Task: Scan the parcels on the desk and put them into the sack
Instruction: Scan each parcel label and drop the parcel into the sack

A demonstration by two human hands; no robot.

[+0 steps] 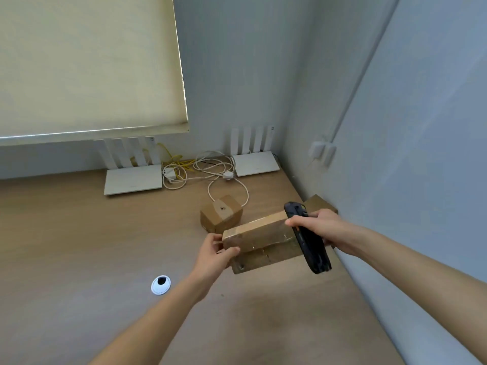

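The wooden bench (79,246) runs into a corner, closed by a grey wall behind and a second wall along its right edge, with a pale roller blind (87,61) hanging above its far left. At the back stand two white routers, the larger-looking one (133,179) to the left and the other (256,163) near the corner, a tangle of white and yellow cables (200,168) lying between them. Nearer the middle, the long taped parcel (257,234) is held up over the bench (a darker cardboard face shows right below it; whether that is a second box I cannot tell). The left hand (216,252) grips its left end, thumb on the near face. The right hand (319,229) wraps around a black handheld scanner (307,237) beside the parcel's right end. A small cube parcel (221,216) rests just behind, and another box corner (320,202) pokes out against the right wall. Bare bench spreads to the left and toward the viewer, broken by a white cable grommet (161,285).
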